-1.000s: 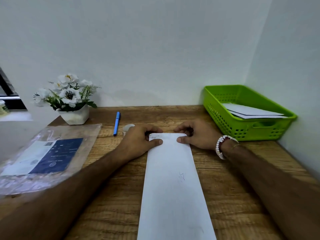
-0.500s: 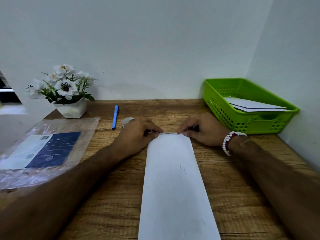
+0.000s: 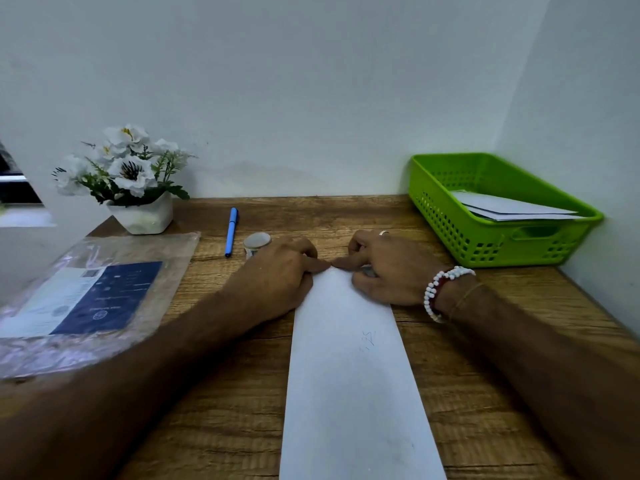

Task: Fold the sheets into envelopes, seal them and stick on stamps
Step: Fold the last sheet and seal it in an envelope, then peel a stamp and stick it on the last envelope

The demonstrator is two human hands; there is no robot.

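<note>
Square 1 s ago, the sheet (image 3: 349,368) now ends in a point: left hand (image 3: 277,273) and right hand (image 3: 389,271) press its folded corners flat, each grip holding nothing.

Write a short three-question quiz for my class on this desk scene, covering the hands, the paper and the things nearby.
1. Short answer: which end of the long white paper sheet do the left hand and right hand press on?
2. True or false: the green perforated plastic basket holds white papers.
3. Choose one: the slim blue pen lies
A. inside the basket
B. on the wooden desk, left of the small tape roll
C. on the sheet

Key: 1. the far end; 2. true; 3. B
</note>
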